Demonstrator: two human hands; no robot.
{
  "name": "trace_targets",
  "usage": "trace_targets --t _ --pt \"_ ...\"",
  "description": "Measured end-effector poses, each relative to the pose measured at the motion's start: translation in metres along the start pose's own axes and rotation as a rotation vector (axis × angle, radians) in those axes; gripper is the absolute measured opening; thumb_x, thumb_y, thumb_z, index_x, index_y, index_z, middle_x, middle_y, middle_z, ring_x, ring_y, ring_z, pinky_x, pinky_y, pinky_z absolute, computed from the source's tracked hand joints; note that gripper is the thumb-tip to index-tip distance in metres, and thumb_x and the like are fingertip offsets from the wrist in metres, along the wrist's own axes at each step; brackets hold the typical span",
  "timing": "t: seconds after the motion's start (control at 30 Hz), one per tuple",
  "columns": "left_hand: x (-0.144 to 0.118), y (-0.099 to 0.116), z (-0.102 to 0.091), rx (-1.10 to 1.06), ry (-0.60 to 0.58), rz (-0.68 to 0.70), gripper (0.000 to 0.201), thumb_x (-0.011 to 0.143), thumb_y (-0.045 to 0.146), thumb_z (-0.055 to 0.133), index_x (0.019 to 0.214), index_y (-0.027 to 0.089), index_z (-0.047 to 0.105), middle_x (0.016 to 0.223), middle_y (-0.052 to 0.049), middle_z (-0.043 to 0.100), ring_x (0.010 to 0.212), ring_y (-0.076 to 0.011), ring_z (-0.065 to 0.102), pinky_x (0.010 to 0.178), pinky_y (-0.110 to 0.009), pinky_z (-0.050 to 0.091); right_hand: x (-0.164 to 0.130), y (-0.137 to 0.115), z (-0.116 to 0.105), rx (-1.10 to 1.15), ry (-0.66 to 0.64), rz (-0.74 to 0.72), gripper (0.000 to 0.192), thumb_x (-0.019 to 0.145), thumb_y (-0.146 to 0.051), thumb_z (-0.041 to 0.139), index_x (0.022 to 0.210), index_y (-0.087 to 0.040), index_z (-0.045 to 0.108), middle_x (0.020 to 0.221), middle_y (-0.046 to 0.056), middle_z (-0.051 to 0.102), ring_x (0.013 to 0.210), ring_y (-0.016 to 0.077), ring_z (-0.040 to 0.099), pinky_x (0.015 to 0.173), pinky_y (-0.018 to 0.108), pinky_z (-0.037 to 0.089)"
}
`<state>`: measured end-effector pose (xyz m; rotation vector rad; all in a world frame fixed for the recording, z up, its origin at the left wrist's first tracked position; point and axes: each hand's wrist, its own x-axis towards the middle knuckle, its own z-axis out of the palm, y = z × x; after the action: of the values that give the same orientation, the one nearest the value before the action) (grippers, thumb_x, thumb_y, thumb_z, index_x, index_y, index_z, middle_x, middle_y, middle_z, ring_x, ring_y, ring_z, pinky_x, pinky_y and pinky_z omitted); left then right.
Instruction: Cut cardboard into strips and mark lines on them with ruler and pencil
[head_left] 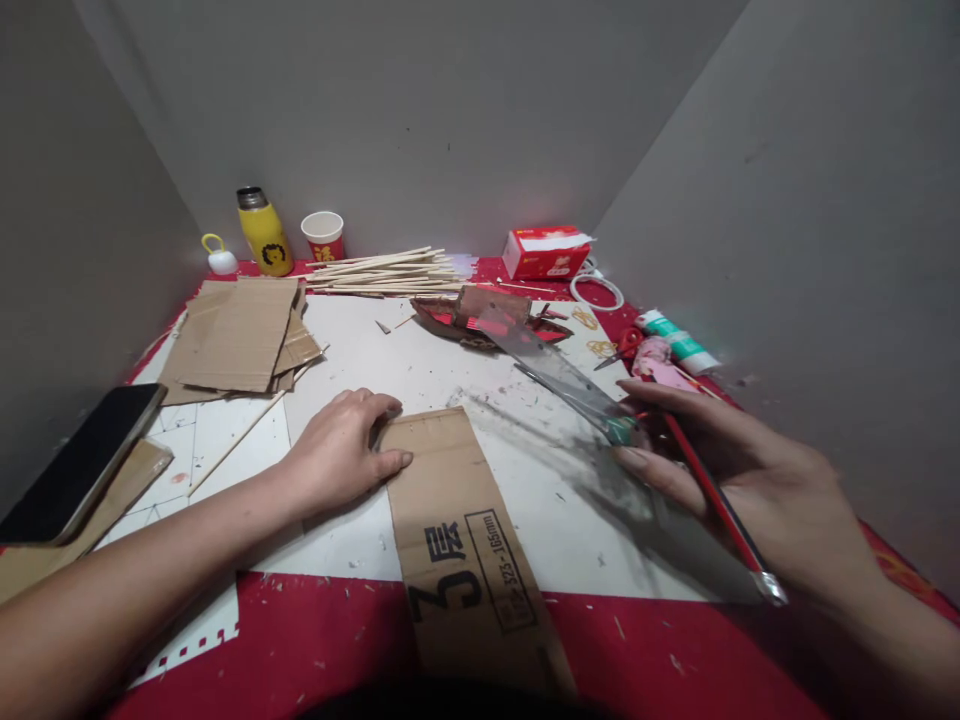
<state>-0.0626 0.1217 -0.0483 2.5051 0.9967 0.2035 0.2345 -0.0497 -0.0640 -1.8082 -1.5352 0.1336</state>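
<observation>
A strip of brown cardboard (457,510) with black printing lies in front of me, its near end cut off by the frame's bottom. My left hand (341,445) is at its far left corner, thumb on the surface and index finger curled by the edge; the other fingers are hidden. Raised above the paper on the right, my right hand (720,470) pinches a clear ruler (551,365). A red and black pencil (705,480) is held in the same hand, slanting across the palm. Beyond the ruler sits a brown model boat (480,318), partly covered by it.
Cut cardboard sheets (232,335) and a phone (82,460) lie on the left. Thin wooden sticks (390,272), a yellow bottle (264,232), a paper cup (322,235) and a red tissue pack (546,252) line the back. Scissors (626,345) and a tape roll (597,292) lie right.
</observation>
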Motion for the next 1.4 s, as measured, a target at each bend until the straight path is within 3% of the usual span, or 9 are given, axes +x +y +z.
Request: trace_targets --t 0.17,0.37,0.73,0.87,1.0,1.1,1.17,1.23,1.4 --pt "0.001 -0.002 0.0 -0.058 -0.075 -0.033 0.037 0.08 0.032 0.071 0.113 0.015 0.065 0.093 -0.006 0.069 0.082 -0.0213 0.063 0.071 -0.032 0.048 0.004 -0.005 0.004 0.064 -0.031 -0.039 0.043 0.089 -0.044 0.069 0.129 -0.032 0.063 0.107 0.006 0.074 0.091 0.0276 0.072 0.075 0.043 0.063" --pt "0.003 -0.003 0.0 -0.079 -0.124 -0.058 0.032 0.076 0.037 0.072 0.1 0.018 0.063 0.087 -0.004 0.067 0.075 -0.0209 0.06 0.066 -0.031 0.042 0.005 -0.013 0.012 0.104 -0.071 0.015 0.046 0.084 -0.055 0.07 0.121 -0.026 0.068 0.103 0.007 0.075 0.097 0.0301 0.073 0.086 0.05 0.062" --pt "0.005 -0.006 0.002 -0.168 -0.094 -0.021 0.019 0.076 0.032 0.069 0.089 0.019 0.063 0.082 -0.003 0.065 0.074 -0.0199 0.058 0.066 -0.032 0.041 0.001 -0.015 0.013 0.048 -0.178 -0.075 0.043 0.09 -0.051 0.067 0.125 -0.025 0.066 0.109 0.009 0.076 0.096 0.0296 0.074 0.08 0.046 0.065" --pt "0.008 -0.01 0.005 -0.255 -0.021 0.013 0.011 0.079 0.025 0.066 0.089 0.019 0.067 0.079 -0.001 0.068 0.071 -0.018 0.06 0.065 -0.031 0.044 -0.001 -0.011 0.015 0.034 -0.282 -0.202 0.038 0.091 -0.045 0.067 0.124 -0.026 0.065 0.112 0.01 0.075 0.096 0.0296 0.074 0.081 0.045 0.065" --pt "0.004 -0.005 -0.001 -0.338 0.264 0.003 0.018 0.093 0.023 0.052 0.103 0.017 0.064 0.092 -0.005 0.071 0.084 -0.0174 0.066 0.077 -0.032 0.051 -0.001 -0.01 0.016 0.02 -0.354 -0.346 0.037 0.09 -0.032 0.07 0.125 -0.023 0.065 0.115 0.011 0.074 0.102 0.028 0.073 0.084 0.042 0.064" --pt "-0.009 0.009 -0.002 -0.284 0.526 0.182 0.014 0.095 0.022 0.055 0.102 0.015 0.065 0.095 -0.006 0.072 0.088 -0.0173 0.066 0.081 -0.032 0.051 0.002 -0.011 0.018 0.043 -0.376 -0.428 0.039 0.089 -0.025 0.071 0.127 -0.023 0.062 0.111 0.01 0.075 0.103 0.0249 0.072 0.086 0.039 0.061" --pt "-0.02 0.018 0.004 -0.149 0.444 0.443 0.016 0.096 0.019 0.056 0.108 0.014 0.065 0.098 -0.007 0.072 0.089 -0.0188 0.066 0.08 -0.033 0.052 0.004 -0.013 0.018 0.076 -0.395 -0.471 0.04 0.091 -0.022 0.07 0.129 -0.023 0.061 0.103 0.009 0.075 0.096 0.0223 0.072 0.082 0.036 0.06" --pt "-0.029 0.024 0.014 0.04 0.309 0.607 0.02 0.097 0.021 0.057 0.115 0.014 0.064 0.109 -0.01 0.072 0.093 -0.023 0.066 0.079 -0.037 0.052 0.006 -0.014 0.018 0.104 -0.41 -0.498 0.038 0.092 -0.021 0.068 0.13 -0.021 0.061 0.096 0.008 0.074 0.088 0.0199 0.07 0.077 0.033 0.059" --pt "-0.035 0.028 0.032 0.222 0.219 0.615 0.016 0.098 0.021 0.056 0.108 0.013 0.065 0.102 -0.009 0.073 0.079 -0.0239 0.064 0.066 -0.039 0.053 0.009 -0.008 0.022 0.111 -0.394 -0.54 0.037 0.097 -0.024 0.064 0.133 -0.022 0.06 0.092 0.008 0.071 0.085 0.0192 0.066 0.072 0.032 0.056"
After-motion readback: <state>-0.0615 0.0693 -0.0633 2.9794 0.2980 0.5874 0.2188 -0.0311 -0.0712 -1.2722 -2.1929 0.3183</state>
